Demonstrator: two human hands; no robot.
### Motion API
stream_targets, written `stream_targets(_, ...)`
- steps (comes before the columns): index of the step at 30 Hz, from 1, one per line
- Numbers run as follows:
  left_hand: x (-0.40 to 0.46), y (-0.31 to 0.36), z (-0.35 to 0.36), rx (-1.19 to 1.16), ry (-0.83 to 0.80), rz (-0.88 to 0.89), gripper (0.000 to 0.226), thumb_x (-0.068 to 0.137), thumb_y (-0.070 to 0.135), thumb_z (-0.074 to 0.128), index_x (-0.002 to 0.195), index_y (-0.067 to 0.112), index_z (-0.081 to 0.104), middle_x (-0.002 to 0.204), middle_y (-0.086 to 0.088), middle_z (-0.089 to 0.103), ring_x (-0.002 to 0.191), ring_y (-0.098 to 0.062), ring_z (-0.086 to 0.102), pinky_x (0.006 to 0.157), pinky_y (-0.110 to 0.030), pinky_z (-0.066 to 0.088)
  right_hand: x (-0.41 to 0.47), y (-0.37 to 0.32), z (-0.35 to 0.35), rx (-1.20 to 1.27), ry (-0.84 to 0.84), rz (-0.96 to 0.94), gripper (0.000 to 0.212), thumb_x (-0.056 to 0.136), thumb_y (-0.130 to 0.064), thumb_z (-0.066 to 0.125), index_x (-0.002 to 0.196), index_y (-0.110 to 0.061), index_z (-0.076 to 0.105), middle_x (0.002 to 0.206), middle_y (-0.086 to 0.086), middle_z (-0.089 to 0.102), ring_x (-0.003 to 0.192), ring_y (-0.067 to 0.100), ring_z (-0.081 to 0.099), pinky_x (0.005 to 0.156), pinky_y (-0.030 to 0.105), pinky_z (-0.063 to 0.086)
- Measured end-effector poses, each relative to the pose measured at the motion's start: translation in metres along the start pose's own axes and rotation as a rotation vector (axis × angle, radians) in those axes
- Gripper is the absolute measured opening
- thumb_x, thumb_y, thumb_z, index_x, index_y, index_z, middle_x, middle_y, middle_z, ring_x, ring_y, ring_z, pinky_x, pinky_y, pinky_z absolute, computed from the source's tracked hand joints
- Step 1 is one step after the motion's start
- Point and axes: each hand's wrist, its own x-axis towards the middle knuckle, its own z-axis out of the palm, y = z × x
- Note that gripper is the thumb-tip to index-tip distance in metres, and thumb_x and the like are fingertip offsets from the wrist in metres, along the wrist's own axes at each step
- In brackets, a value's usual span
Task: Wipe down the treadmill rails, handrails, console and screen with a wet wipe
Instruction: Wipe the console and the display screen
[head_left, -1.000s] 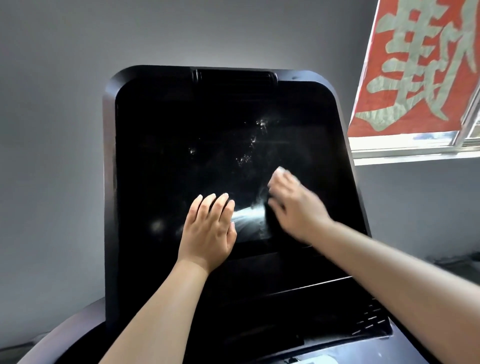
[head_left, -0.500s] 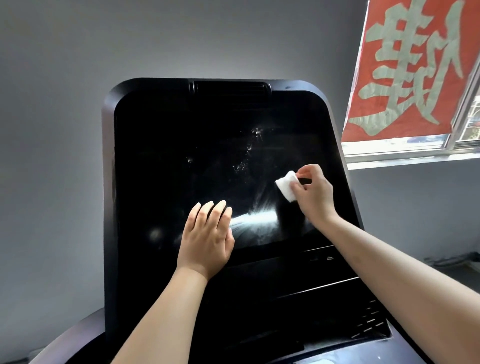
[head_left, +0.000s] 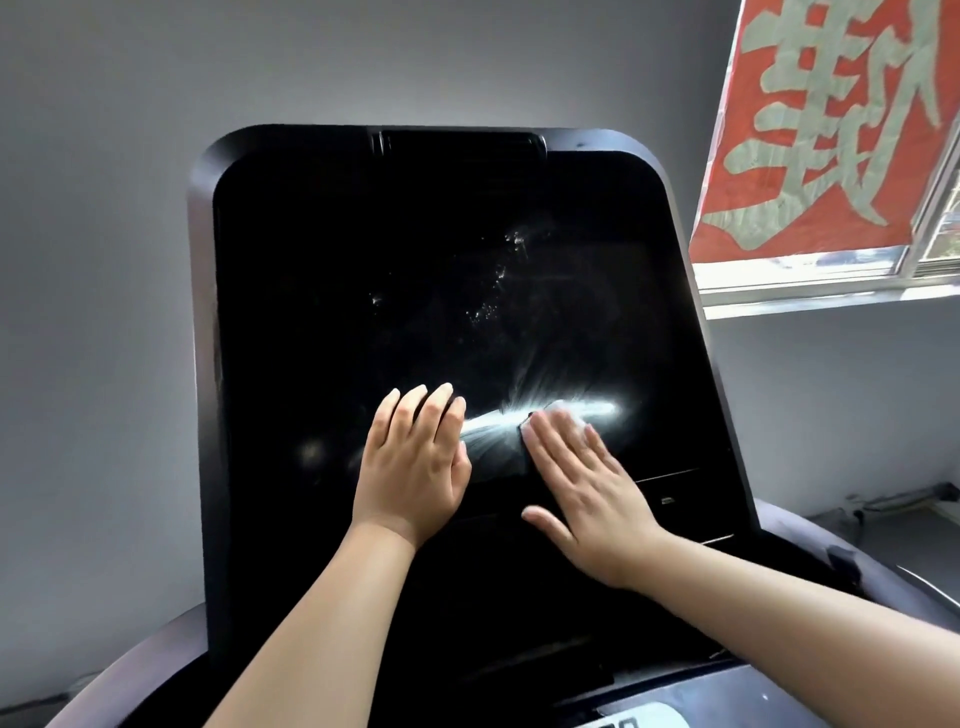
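Note:
The treadmill's big black screen (head_left: 426, 270) fills the middle of the view, with dried specks in its upper middle and a bright wet streak low down. My left hand (head_left: 415, 467) lies flat on the lower screen, fingers straight. To its right, my right hand (head_left: 582, 493) presses flat on the screen with straight fingers. The white wet wipe (head_left: 563, 408) sits under its fingertips, and only a blurred edge of the wipe shows. Below the screen, the dark console panel (head_left: 519, 613) is partly hidden by my forearms.
A grey wall stands behind the treadmill. At the upper right a red banner (head_left: 831, 130) with pale characters hangs over a window (head_left: 935, 249). Curved grey handrail parts (head_left: 831, 566) flank the console at the lower left and lower right.
My right hand has come down and left from the screen's right side, going from pinching the wipe to pressing it flat. The left hand stays put. The view has tilted slightly.

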Motion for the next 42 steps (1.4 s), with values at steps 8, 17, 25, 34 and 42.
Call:
stream_targets(8, 0.0, 0.0, 0.0, 0.006, -0.008, -0.003, 0.039, 0.086, 0.027, 0.04, 0.118, 0.009, 0.054, 0.121, -0.01, 0.06, 0.115, -0.027, 0.045, 0.106, -0.044, 0.029, 0.088, 0.084, -0.037, 0.077, -0.161, 0.49, 0.072, 0.096, -0.056, 0.015, 0.15, -0.015, -0.011, 0.158, 0.005, -0.016, 0.141, 0.014, -0.022, 0.115, 0.03, -0.013)
stream_targets(17, 0.001, 0.0, -0.001, 0.017, -0.023, -0.001, 0.041, 0.085, 0.027, 0.041, 0.118, 0.008, 0.057, 0.122, -0.011, 0.059, 0.115, -0.028, 0.045, 0.105, -0.045, 0.029, 0.056, 0.016, -0.013, -0.051, -0.066, -0.286, 0.064, 0.093, -0.046, 0.031, 0.146, -0.011, 0.025, 0.153, 0.009, 0.028, 0.142, 0.025, 0.021, 0.114, 0.036, 0.015)
stream_targets(25, 0.001, -0.001, -0.003, 0.033, -0.059, -0.01, 0.04, 0.085, 0.027, 0.041, 0.118, 0.009, 0.056, 0.122, -0.01, 0.06, 0.115, -0.027, 0.046, 0.106, -0.045, 0.029, 0.147, 0.055, -0.042, 0.107, -0.096, 0.36, 0.064, 0.1, -0.044, 0.017, 0.151, -0.01, -0.003, 0.158, 0.009, -0.009, 0.144, 0.022, -0.016, 0.116, 0.032, -0.014)
stream_targets(34, 0.018, -0.009, -0.019, 0.014, -0.105, 0.043, 0.037, 0.086, 0.029, 0.04, 0.104, 0.012, 0.068, 0.107, -0.003, 0.066, 0.098, -0.022, 0.062, 0.106, -0.043, 0.027, 0.154, 0.088, -0.067, -0.01, -0.18, 0.271, 0.06, 0.101, -0.044, 0.015, 0.152, -0.017, -0.003, 0.159, 0.0, -0.007, 0.146, 0.014, -0.009, 0.117, 0.03, -0.004)
stream_targets(42, 0.072, -0.075, -0.026, 0.098, -0.121, 0.28, 0.043, 0.083, 0.031, 0.04, 0.11, 0.009, 0.066, 0.117, -0.009, 0.063, 0.11, -0.026, 0.053, 0.105, -0.043, 0.028, 0.156, 0.04, -0.054, -0.004, -0.071, 0.026, 0.06, 0.101, -0.042, 0.02, 0.152, -0.015, 0.002, 0.159, -0.001, -0.003, 0.145, 0.011, -0.01, 0.116, 0.028, -0.007)
